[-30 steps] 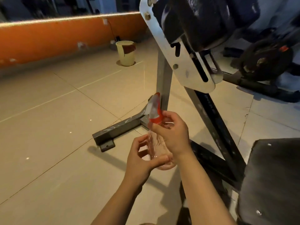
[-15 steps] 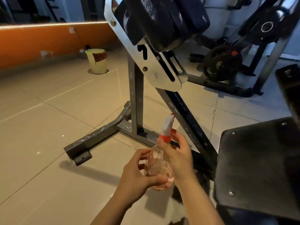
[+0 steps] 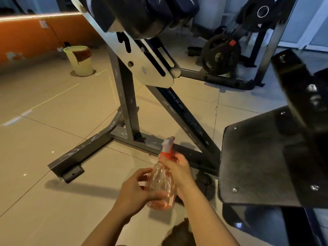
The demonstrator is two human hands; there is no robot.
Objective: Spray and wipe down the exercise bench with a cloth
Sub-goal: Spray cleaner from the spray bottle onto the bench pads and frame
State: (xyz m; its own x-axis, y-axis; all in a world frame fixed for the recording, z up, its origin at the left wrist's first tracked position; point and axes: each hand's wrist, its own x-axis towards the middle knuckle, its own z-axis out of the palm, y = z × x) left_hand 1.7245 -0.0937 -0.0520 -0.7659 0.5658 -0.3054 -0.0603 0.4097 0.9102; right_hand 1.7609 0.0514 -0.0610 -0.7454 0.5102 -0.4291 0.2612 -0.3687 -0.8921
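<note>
A clear spray bottle (image 3: 160, 181) with a red and white trigger head is held low in the middle of the view. My left hand (image 3: 134, 190) cups its base and side. My right hand (image 3: 177, 170) wraps its neck just under the trigger, nozzle pointing up and away. The exercise bench has a grey steel frame (image 3: 127, 103), a black seat pad (image 3: 257, 162) at the right, and a dark padded rest (image 3: 142, 13) at the top. No cloth is visible.
A pale green bucket (image 3: 80, 62) stands by the orange wall at the back left. A weight plate (image 3: 220, 55) leans on another machine at the back right. The bench's floor foot (image 3: 71, 166) sticks out left over the tiled floor.
The view has swung right, bringing more of the black seat pad and the weight plate in. Both hands keep hold of the bottle, which now stands more upright.
</note>
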